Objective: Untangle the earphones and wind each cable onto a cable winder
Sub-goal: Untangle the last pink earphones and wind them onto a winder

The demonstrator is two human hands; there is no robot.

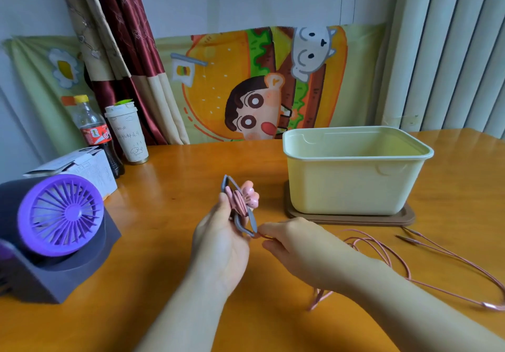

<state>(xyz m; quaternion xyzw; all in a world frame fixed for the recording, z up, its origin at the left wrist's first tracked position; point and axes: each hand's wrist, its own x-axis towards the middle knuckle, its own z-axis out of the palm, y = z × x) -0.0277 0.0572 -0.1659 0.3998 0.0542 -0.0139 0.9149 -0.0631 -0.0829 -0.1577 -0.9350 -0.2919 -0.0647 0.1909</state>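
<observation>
My left hand (pixel 218 234) grips a grey cable winder (pixel 240 209) above the wooden table, holding it upright. Several turns of pink cable and a pink flower-shaped piece (pixel 250 194) sit on the winder. My right hand (pixel 289 239) pinches the pink earphone cable (pixel 382 253) right at the winder's lower end. The remaining cable trails loose to the right across the table, past my right forearm, out to the two thin ends (pixel 407 238) in front of the bin.
A pale yellow bin (pixel 355 182) stands on a brown lid (pixel 352 219) at the right. A purple fan (pixel 60 215) sits at the left, with a white box (pixel 79 165), a cola bottle (pixel 94 130) and a paper cup (pixel 127 132) behind it.
</observation>
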